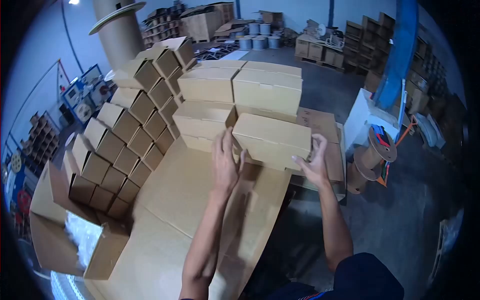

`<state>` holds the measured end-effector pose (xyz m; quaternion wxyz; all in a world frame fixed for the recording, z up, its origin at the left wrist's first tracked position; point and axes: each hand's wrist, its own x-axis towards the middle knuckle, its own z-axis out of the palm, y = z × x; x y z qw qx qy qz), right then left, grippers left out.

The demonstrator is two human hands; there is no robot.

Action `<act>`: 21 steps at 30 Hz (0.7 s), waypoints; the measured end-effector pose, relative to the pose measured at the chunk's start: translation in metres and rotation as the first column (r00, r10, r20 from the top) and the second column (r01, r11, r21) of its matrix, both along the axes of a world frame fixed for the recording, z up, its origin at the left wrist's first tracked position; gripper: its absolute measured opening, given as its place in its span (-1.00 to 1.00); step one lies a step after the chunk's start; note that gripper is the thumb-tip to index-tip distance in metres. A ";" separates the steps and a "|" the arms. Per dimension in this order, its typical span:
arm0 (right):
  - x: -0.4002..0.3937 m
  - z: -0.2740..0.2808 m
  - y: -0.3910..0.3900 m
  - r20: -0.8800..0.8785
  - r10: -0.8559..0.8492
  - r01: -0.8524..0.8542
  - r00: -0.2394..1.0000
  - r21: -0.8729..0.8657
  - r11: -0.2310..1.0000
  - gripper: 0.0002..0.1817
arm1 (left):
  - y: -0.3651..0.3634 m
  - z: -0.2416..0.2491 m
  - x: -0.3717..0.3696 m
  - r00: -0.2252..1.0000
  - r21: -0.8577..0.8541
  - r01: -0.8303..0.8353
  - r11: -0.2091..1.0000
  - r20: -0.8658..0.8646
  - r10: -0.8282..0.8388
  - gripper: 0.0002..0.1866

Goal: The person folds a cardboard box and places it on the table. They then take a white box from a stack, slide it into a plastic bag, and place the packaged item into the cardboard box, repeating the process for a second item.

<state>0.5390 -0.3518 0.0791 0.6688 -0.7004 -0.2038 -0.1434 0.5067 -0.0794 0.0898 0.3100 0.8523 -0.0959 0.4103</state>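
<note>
A closed brown cardboard box (272, 136) is between my two hands at the front right of a group of similar boxes. My right hand (315, 160) grips its right end, with the thumb on the front face and the fingers around the side. My left hand (226, 162) is at its left end, fingers fairly straight in the gap and the thumb near the front face. Just left of those fingers stands another closed box (204, 122). Behind are two more closed boxes, one on the left (207, 85) and one on the right (267, 92).
A cardboard-covered table (175, 200) lies beneath my forearms. Along its left side, folded boxes (125, 125) are stacked in rows. An open carton (80, 235) with clear plastic inside stands at the front left. Cable spools (370, 155) and a blue post (397, 55) are to the right.
</note>
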 end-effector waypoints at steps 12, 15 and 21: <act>0.031 -0.027 0.048 0.124 -0.192 0.207 0.974 -0.125 0.970 -0.12 | 0.045 0.011 0.070 0.992 0.387 -0.038 0.921 -0.098 0.082 -0.31; 0.031 -0.024 0.045 0.134 -0.224 0.244 0.965 -0.162 0.956 -0.17 | 0.043 0.009 0.070 0.988 0.380 -0.063 0.923 -0.107 0.111 -0.29; 0.031 -0.023 0.053 0.237 -0.328 0.374 0.914 -0.184 0.909 -0.21 | 0.034 0.007 0.073 0.976 0.400 -0.147 0.905 -0.088 0.197 -0.30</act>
